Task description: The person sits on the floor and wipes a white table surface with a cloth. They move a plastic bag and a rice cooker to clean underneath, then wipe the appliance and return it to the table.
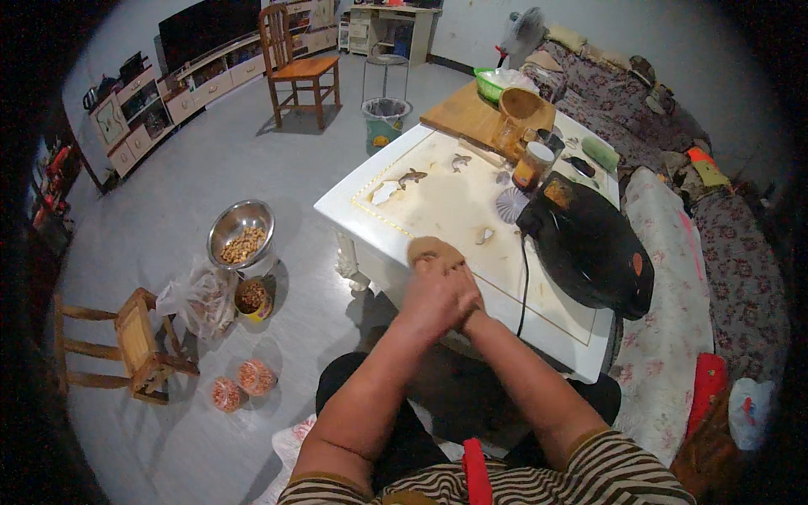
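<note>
Both hands meet over the near edge of a white table [372, 205]. My left hand [432, 293] lies uppermost, its curled fingers on a flat, rounded brown piece [435, 248], which may be cloth. My right hand [470, 293] is against it on the right, partly covered; its grip is hidden. The brown piece rests at or just above the table edge. Right of the hands sits a black electric appliance [587, 246] with a dark cord [525, 284]. Beyond it stand a white-lidded jar [534, 165] and a wooden board [454, 113] bearing a green basket [486, 85].
On the floor to the left are a steel bowl of unshelled peanuts [242, 233], a yellow tub [254, 300], a plastic bag [202, 300], two clear containers of reddish kernels [257, 377] and a small wooden chair [136, 341]. A bin [384, 126] stands beyond the table; a covered sofa [669, 303] lies right.
</note>
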Demonstrator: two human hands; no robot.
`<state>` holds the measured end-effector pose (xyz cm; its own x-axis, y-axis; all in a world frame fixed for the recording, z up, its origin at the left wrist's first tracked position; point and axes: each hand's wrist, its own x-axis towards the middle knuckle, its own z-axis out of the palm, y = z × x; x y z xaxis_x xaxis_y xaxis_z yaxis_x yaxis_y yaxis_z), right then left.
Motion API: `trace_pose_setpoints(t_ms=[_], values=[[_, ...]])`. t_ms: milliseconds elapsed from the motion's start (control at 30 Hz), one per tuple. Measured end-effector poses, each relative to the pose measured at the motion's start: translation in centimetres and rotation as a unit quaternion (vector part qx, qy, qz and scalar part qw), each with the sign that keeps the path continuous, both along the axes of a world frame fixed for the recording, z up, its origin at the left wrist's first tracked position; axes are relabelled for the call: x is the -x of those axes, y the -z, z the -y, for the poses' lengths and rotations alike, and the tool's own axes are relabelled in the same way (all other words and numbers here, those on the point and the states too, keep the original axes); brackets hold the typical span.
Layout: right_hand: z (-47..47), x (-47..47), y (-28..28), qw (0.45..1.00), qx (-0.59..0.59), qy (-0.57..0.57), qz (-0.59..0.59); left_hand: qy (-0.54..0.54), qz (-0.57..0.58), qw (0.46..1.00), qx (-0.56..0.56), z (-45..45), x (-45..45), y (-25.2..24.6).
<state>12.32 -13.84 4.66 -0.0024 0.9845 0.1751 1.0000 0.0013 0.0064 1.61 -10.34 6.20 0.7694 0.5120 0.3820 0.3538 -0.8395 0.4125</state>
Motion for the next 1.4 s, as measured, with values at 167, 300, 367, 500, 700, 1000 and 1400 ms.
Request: trace_pose_setpoints(t_ms=[167,300,367,500,700,1000,1400], values=[[-8.4,0.3,1.7,0.999,-0.004,-0.038,-0.003,-0.084,0.033,0.993,-0.078,-5.6,2.0,-1.6],[-14.2,-0.4,2.5,0.998,0.028,-0.055,0.002,-0.145,0.092,0.985,0.022,-9.9,1.7,0.9],[-15.7,-1.5,2.4,0.998,0.032,-0.044,-0.015,-0.162,0.083,0.983,0.024,-10.7,0.8,1.5],[-15.1,-2.6,1.8,0.999,-0.006,-0.015,-0.041,-0.160,0.071,0.982,0.066,-10.4,-0.9,1.7],[-8.9,-4.2,-0.2,0.994,0.036,0.106,-0.019,-0.039,0.120,0.991,0.052,-7.3,-2.9,2.3],[3.0,-5.6,4.8,0.978,-0.104,0.114,-0.141,0.059,0.047,0.993,0.087,1.2,-1.1,-0.3],[-7.6,2.7,5.9,0.806,-0.119,-0.077,-0.575,-0.134,0.210,0.968,-0.027,-7.3,3.3,-0.3]])
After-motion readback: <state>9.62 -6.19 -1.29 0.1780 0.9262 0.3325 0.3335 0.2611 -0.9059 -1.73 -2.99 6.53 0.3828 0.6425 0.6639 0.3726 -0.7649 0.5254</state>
